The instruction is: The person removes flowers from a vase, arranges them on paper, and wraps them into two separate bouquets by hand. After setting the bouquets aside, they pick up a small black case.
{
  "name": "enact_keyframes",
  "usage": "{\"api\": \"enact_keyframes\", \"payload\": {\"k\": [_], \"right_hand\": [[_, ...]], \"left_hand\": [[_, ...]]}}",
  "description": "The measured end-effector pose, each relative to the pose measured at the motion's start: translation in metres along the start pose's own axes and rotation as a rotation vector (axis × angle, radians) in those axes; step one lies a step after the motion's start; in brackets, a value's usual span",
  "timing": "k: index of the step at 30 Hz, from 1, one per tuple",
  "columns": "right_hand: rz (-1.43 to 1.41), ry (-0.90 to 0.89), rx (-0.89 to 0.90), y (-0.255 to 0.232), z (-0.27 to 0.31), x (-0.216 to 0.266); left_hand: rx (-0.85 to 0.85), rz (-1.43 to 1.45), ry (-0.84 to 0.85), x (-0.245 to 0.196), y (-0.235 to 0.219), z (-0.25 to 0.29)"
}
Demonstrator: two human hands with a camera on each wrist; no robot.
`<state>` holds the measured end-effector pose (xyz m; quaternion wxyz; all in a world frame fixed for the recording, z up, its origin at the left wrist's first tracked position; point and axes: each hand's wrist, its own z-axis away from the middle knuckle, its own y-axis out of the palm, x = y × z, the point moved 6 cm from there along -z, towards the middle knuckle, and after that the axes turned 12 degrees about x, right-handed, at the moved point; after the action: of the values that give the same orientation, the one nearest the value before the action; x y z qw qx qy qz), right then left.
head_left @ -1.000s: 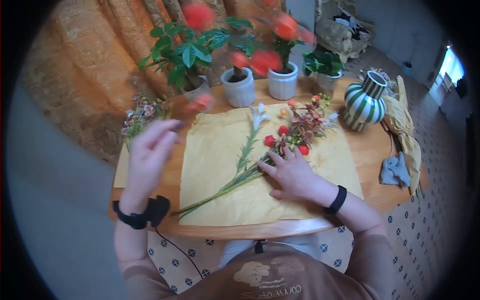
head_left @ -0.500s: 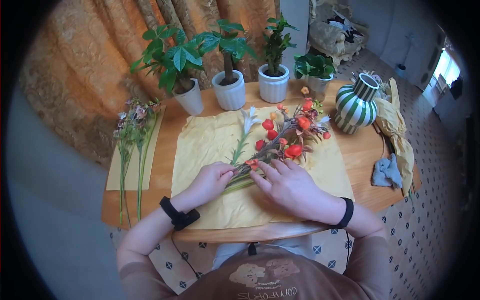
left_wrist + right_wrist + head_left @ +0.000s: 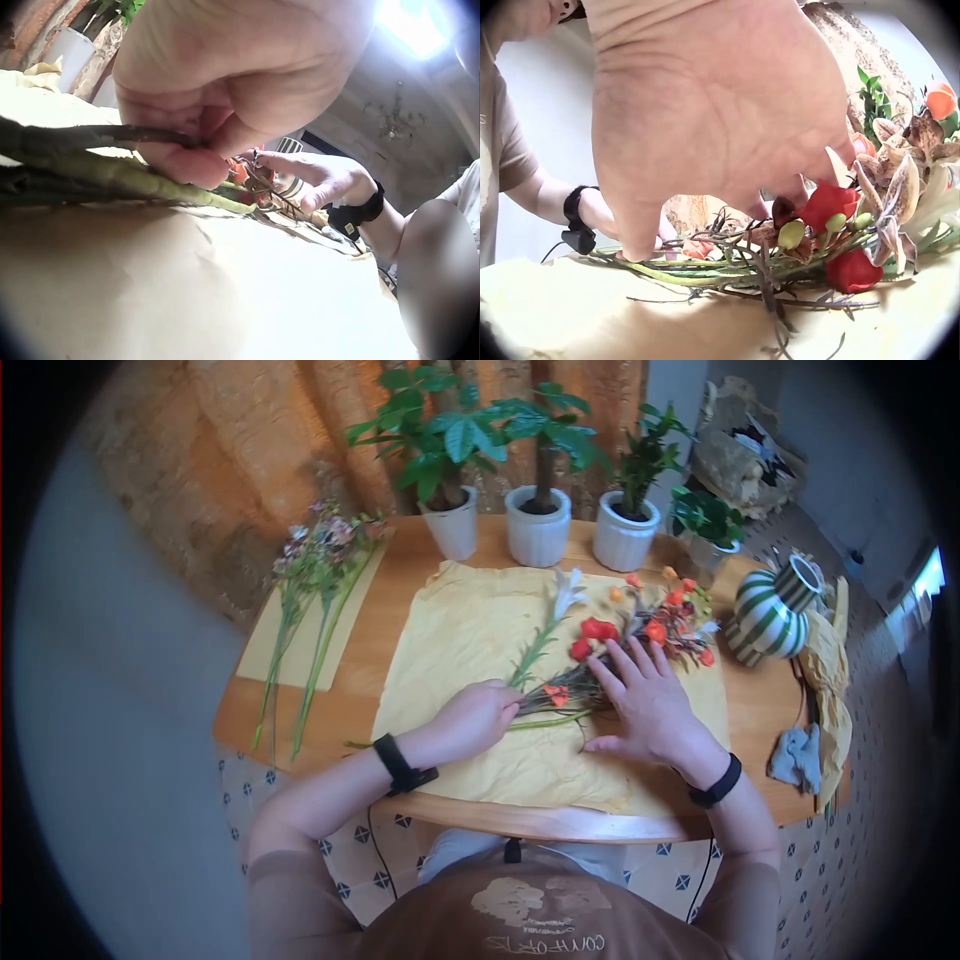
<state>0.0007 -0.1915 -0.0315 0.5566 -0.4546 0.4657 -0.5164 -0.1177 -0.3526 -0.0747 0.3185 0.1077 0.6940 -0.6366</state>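
Note:
A bunch of red and orange flowers point(image 3: 655, 631) lies aslant on yellow wrapping paper point(image 3: 470, 782), blooms toward the far right. Thumb and fingers of my left hand point(image 3: 478, 718) pinch a dark stem point(image 3: 97, 136), with thicker green stems point(image 3: 112, 174) just below. My right hand point(image 3: 652, 710) rests over the upper stems, fingers spread and fairly straight. Under its palm, the right wrist view shows red blooms point(image 3: 855, 271), green buds and thin twigs. A white flower point(image 3: 566, 592) on a leafy stem lies left of the bunch.
Potted plants in white pots point(image 3: 538, 532) line the table's back edge. A green-striped vase point(image 3: 770, 622), a grey cloth point(image 3: 796, 756) and a paper-wrapped bundle point(image 3: 828, 690) are on the right. More cut flowers point(image 3: 325, 550) lie on a yellow sheet point(image 3: 262, 645) at left.
My left hand came down from above the left side, bringing an orange-red flowered branch onto the bunch. My right hand lifted and spread its fingers further up the stems. The head view has shifted.

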Motion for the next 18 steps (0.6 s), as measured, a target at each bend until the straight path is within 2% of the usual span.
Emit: {"api": "enact_keyframes", "payload": {"k": [10, 14, 16, 18], "right_hand": [[-0.016, 0.012, 0.079, 0.011, -0.005, 0.001], [0.001, 0.011, 0.077, 0.012, -0.007, 0.001], [0.014, 0.012, 0.096, 0.015, -0.006, -0.001], [-0.003, -0.012, 0.087, 0.014, -0.009, -0.002]], "left_hand": [[0.107, 0.024, -0.068, 0.001, 0.004, 0.001], [0.151, 0.042, -0.078, -0.012, -0.012, 0.01], [0.32, 0.312, -0.244, -0.011, -0.019, 0.017], [0.296, 0.399, -0.23, -0.003, -0.021, 0.019]]}}
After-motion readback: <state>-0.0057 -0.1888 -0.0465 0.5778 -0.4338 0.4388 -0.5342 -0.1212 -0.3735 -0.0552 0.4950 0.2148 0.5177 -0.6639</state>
